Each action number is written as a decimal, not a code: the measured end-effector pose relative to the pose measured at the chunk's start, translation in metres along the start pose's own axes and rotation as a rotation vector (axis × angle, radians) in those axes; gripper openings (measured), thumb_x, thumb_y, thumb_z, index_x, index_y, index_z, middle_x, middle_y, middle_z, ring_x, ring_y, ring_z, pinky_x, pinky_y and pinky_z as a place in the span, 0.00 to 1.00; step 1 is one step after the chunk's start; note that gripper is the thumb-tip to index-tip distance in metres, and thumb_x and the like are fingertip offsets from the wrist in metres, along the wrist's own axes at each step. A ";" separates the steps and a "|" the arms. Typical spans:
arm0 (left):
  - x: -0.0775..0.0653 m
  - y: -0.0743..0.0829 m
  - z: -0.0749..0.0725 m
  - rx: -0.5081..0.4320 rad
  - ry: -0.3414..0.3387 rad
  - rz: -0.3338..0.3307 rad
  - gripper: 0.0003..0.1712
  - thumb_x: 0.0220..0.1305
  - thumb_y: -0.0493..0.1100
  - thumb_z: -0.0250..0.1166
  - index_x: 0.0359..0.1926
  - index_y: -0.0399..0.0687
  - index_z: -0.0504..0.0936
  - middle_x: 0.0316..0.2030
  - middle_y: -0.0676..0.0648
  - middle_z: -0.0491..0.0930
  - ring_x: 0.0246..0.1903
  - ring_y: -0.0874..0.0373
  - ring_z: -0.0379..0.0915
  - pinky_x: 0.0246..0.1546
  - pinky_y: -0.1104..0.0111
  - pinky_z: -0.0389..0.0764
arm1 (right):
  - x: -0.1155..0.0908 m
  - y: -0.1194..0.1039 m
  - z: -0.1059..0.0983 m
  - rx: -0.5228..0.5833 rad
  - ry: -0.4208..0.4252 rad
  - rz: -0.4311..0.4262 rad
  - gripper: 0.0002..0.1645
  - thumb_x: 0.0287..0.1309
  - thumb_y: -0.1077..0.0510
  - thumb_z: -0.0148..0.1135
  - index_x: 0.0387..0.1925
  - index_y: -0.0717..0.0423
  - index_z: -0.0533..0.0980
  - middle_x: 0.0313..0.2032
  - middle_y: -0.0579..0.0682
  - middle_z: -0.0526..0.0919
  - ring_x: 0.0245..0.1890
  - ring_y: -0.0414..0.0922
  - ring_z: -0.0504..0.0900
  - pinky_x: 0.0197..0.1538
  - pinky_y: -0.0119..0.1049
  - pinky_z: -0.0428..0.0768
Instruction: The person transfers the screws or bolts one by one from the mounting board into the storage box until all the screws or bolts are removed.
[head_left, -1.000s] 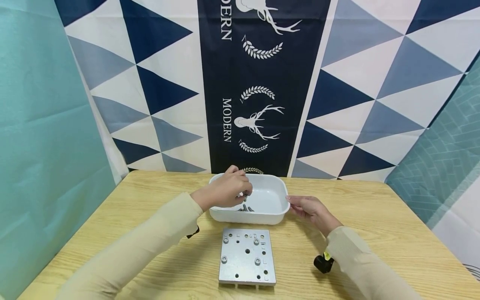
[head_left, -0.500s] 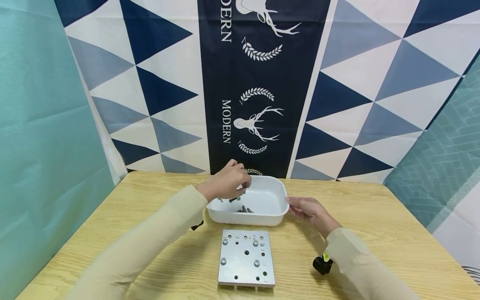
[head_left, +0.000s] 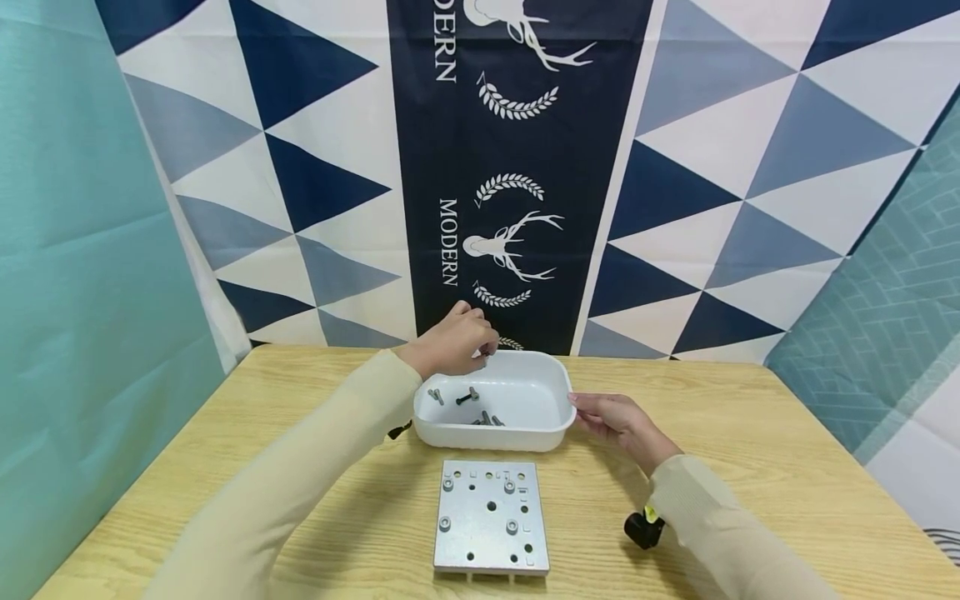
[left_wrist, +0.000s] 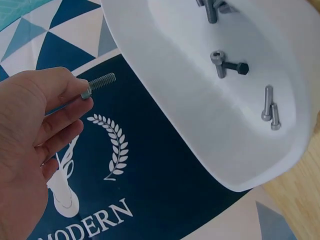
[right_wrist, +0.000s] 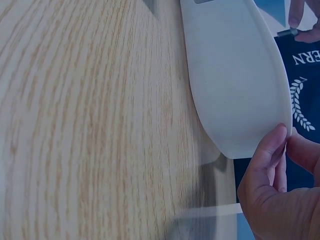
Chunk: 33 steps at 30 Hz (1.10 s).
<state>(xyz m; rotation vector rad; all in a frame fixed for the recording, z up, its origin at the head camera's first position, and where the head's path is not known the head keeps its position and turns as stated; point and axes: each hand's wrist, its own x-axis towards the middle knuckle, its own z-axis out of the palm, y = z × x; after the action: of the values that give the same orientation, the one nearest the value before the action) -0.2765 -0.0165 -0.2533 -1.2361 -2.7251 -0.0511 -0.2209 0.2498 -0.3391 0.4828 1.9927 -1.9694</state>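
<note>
My left hand (head_left: pixel 453 340) is raised over the far left rim of a white plastic tray (head_left: pixel 487 438). Thumb and fingers pinch a threaded bolt (left_wrist: pixel 102 83) by its head, the shank pointing outward; in the head view the fingers hide most of it. Inside the tray lie several loose bolts (left_wrist: pixel 272 107), among them a black bolt (left_wrist: pixel 236 67). At the tray's right end, my right hand (head_left: pixel 621 423) pinches the rim between thumb and fingers. Closer to me, a square metal plate (head_left: pixel 491 542) with holes carries several socket head screws standing up from it.
A wooden table (head_left: pixel 337 517) bears the tray and plate. Behind it hangs a cloth (head_left: pixel 495 150) with triangles and deer heads. Teal sheeting (head_left: pixel 105 267) covers the left side. A small black device (head_left: pixel 643 530) is on the right wrist.
My left hand has risen up and away from the tray's inside, uncovering bolts at its left end. My right hand keeps its hold on the rim.
</note>
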 end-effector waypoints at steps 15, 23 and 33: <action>0.018 -0.009 0.007 -0.009 -0.026 -0.017 0.05 0.58 0.38 0.65 0.36 0.48 0.85 0.33 0.52 0.85 0.39 0.56 0.69 0.52 0.61 0.62 | -0.002 0.000 -0.003 0.041 0.001 0.005 0.31 0.58 0.59 0.65 0.61 0.67 0.70 0.26 0.44 0.85 0.27 0.34 0.82 0.39 0.28 0.83; 0.020 -0.011 0.014 -0.019 -0.038 -0.022 0.05 0.58 0.38 0.65 0.35 0.48 0.85 0.32 0.52 0.84 0.38 0.56 0.68 0.51 0.61 0.62 | -0.002 0.002 0.002 0.070 -0.028 -0.011 0.28 0.59 0.61 0.63 0.59 0.70 0.70 0.27 0.45 0.85 0.27 0.34 0.83 0.40 0.27 0.83; 0.019 -0.010 0.017 0.020 -0.053 -0.054 0.12 0.60 0.40 0.64 0.45 0.48 0.85 0.41 0.51 0.86 0.43 0.54 0.70 0.52 0.60 0.63 | -0.003 0.002 0.002 0.094 -0.021 -0.009 0.26 0.58 0.61 0.63 0.58 0.68 0.72 0.27 0.45 0.84 0.27 0.34 0.83 0.40 0.27 0.83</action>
<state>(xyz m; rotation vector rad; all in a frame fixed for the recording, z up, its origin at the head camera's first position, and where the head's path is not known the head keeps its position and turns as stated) -0.2982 -0.0070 -0.2670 -1.1754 -2.7964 0.0029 -0.2177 0.2483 -0.3393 0.4740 1.8995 -2.0719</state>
